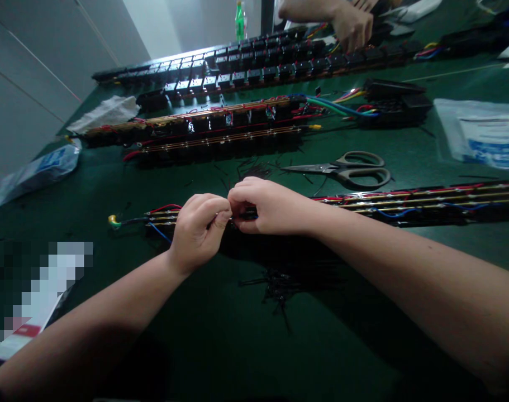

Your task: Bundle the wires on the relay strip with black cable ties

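Observation:
My left hand and my right hand meet over a long black strip of relay sockets with copper bars and red and blue wires lying across the green table. Both hands are closed in a pinch on the strip's wiring where they touch; what is between the fingertips is too small to make out. A yellow-tipped lead sticks out of the strip's left end. A heap of black cable ties lies just in front of my hands.
Grey-handled scissors lie behind my right hand. Further back are more wired strips and rows of black relays. Another person's hand works at the far edge. Plastic bags lie at both sides.

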Demonstrator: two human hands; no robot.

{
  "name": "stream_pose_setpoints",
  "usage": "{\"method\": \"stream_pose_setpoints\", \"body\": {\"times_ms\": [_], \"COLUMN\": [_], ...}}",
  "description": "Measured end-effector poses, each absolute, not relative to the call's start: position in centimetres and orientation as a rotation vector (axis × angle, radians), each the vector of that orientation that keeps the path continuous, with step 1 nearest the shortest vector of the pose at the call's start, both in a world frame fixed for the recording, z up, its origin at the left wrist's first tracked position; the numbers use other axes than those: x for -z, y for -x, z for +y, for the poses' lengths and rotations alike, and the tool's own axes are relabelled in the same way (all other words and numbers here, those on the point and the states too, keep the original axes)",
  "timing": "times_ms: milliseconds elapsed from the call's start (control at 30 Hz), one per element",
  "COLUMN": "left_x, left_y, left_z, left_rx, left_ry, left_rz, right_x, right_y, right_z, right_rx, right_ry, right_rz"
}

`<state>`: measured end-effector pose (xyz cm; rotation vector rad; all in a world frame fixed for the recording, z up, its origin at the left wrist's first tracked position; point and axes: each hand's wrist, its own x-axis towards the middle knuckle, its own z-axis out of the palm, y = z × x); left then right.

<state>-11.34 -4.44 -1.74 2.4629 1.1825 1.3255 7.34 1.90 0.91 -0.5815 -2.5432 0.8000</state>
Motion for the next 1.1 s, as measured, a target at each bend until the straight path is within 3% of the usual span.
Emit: {"method": "stream_pose_setpoints", "body": {"times_ms": [433,1100], "left_x": [1.67,1.56], "left_y": [11.46,11.33], "left_z": [-4.45,-4.49], "left_rx": [-1.310,-1.309], "left_ry": [-2.506,-2.461], "left_rz": [1.177,1.191], "right_x": [-0.93,-1.14], "right_y": [-7.24,-7.45], "right_z": [1.66,2.03], "right_rx": [-0.801,-0.837], "right_ry": [0.712,0.555], "right_rz": [-2.557,-2.558]}}
